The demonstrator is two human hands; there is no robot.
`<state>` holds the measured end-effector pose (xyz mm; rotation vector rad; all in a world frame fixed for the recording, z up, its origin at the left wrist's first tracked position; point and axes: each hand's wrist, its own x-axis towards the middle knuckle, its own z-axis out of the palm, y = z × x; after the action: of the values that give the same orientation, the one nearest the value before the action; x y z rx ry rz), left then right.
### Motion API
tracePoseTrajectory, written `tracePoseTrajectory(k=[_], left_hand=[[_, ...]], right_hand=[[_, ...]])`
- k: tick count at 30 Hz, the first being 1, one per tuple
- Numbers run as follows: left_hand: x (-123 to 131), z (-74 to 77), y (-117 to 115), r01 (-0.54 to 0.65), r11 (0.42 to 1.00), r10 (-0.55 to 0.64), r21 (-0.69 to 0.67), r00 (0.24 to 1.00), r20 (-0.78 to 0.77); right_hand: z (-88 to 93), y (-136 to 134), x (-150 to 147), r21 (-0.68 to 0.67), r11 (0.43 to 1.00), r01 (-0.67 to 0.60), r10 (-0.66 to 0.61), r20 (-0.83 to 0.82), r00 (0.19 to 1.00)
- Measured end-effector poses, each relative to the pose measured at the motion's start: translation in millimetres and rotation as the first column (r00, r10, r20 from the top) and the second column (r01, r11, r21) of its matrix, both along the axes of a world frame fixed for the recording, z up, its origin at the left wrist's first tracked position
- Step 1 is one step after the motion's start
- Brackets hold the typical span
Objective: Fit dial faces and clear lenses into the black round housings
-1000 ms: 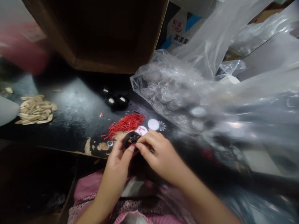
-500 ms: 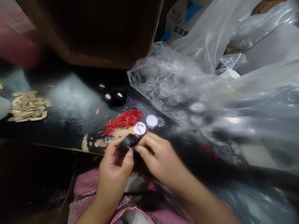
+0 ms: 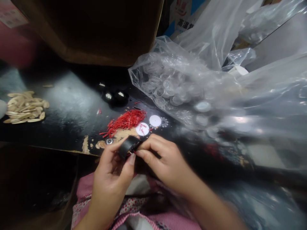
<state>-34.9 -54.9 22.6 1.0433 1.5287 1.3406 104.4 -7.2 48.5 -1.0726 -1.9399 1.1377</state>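
A small black round casing [image 3: 128, 145] is tilted between my hands, just above the table's near edge. My left hand [image 3: 111, 171] grips its side, fingers curled round it and thumb at the front. From the right, my right hand [image 3: 164, 156] is closed in a pinch at the casing's open side; something tiny and reddish shows near these fingertips, too small to name. Just beyond lies a heap of thin red plastic pieces [image 3: 127, 122]. Beside it are a white disc [image 3: 142, 129] with red bits on top and another white disc [image 3: 155, 121]. A small ring-shaped part [image 3: 109, 141] rests near my left hand.
Clear plastic bags [image 3: 177, 86] holding round transparent pieces cover the right side. A large brown box [image 3: 100, 60] stands at the back. Shiny black rounded parts [image 3: 120, 98] sit behind the red heap. Pale seeds [image 3: 25, 108] are piled at the left of the dark table [image 3: 72, 105].
The casing has turned a little in my left hand, showing more of its black outer side. My left hand has moved slightly left; the right still pinches at the casing. The view has shifted slightly.
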Motion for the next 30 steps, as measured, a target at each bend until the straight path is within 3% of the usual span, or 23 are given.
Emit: tracePoseTrajectory(k=[10,23,25,27,30], left_hand=[[2.2,-0.4,-3.7,-0.019,0.999,0.024,0.038,0.989,-0.143],[2.8,4.4,-9.3,-0.060,0.990,0.095,0.130,0.956,-0.279],[0.5,2.4,-5.8,-0.021,0.998,0.032,0.056,0.979,-0.203],[-2.0,-1.2,-0.5,0.062,0.996,-0.063,-0.061,0.998,-0.006],[-4.7,-7.5,7.2,0.178,0.967,-0.112,-0.181,0.939,0.325]], right_hand=[[-0.4,-3.5,0.4,0.109,0.994,-0.005,-0.001,0.054,0.999],[-3.0,-12.8,-5.0,0.108,0.991,0.078,-0.082,0.034,0.996],[-1.7,-10.1,-3.5,0.067,0.995,0.076,-0.081,0.070,0.994],[0.8,-5.8,-0.3,0.041,0.996,0.074,-0.078,0.119,0.990],[3.1,1.1,4.7,0.125,0.990,0.064,-0.084,0.166,0.983]])
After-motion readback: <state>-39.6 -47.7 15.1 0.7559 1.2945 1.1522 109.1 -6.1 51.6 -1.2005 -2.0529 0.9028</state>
